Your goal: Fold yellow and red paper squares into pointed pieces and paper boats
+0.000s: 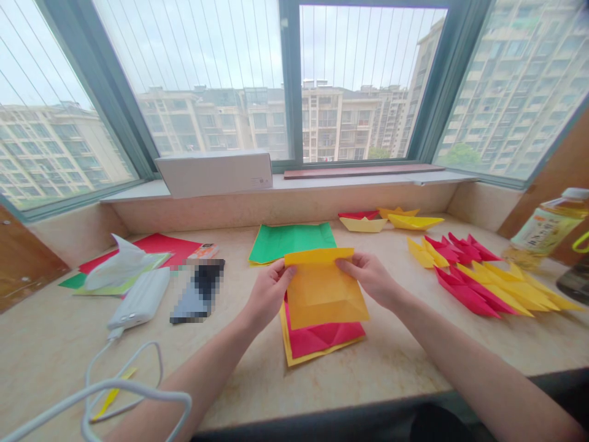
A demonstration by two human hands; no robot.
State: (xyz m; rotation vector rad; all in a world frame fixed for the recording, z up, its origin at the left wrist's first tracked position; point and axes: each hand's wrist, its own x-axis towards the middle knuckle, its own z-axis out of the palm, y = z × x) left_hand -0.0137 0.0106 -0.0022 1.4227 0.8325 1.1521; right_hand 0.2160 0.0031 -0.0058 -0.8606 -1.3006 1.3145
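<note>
An orange-yellow paper sheet (pixel 324 291) is held up just above the counter, its top edge folded over. My left hand (pixel 268 293) pinches its upper left corner and my right hand (pixel 372 277) pinches its upper right corner. Under it lie a red folded sheet (pixel 324 337) and a yellow sheet (pixel 294 355), stacked on the stone counter (pixel 368 374). A green sheet (pixel 289 240) lies flat just behind the stack.
Several red and yellow folded paper shapes (pixel 478 276) lie at right, paper boats (pixel 381 221) behind. An oil bottle (pixel 547 228) stands far right. At left are a power bank (pixel 140 298) with white cable, tissue (pixel 117 264), red paper (pixel 161 247); a white box (pixel 216 173) sits on the sill.
</note>
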